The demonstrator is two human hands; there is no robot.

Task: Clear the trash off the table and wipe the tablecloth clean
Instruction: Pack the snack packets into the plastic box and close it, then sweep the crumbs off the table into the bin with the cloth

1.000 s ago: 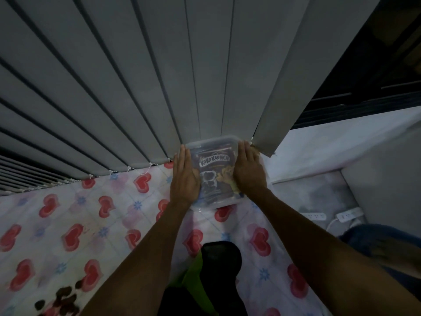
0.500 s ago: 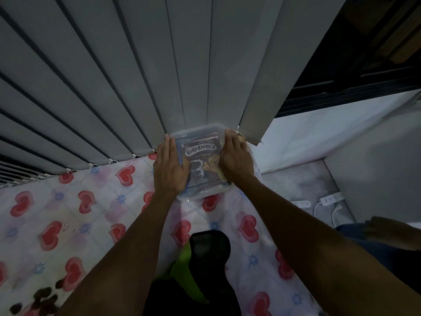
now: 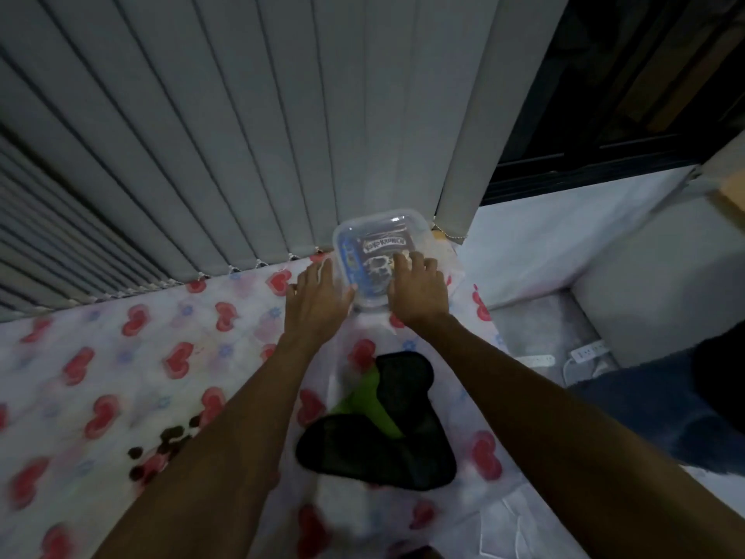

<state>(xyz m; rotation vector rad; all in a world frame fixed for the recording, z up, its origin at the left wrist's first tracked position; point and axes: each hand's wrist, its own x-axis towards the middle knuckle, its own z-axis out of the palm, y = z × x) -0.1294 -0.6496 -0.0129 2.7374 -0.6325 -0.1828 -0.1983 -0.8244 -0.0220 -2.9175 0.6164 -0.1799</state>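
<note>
A clear plastic container with a lid [image 3: 377, 244] stands at the far corner of the table, touching the grey vertical blinds [image 3: 242, 127]; a dark packet with the words "Koko Krunch" is seen through its lid. The left hand [image 3: 318, 304] lies flat beside the left wall of the container with the fingers spread, and it grips nothing; I cannot tell if the thumb touches the wall. The right hand [image 3: 419, 294] rests on top of the lid with the fingers spread and slightly bent, pressing or touching only, not closed around it. The white tablecloth with red hearts [image 3: 100, 357] covers the table. A black and green cloth [image 3: 387, 429] lies on it between the two forearms, near the person. Dark brown spots [image 3: 169, 441] stain the tablecloth just left of the left forearm. White power strips [image 3: 580, 353] lie on the floor at right.
</note>
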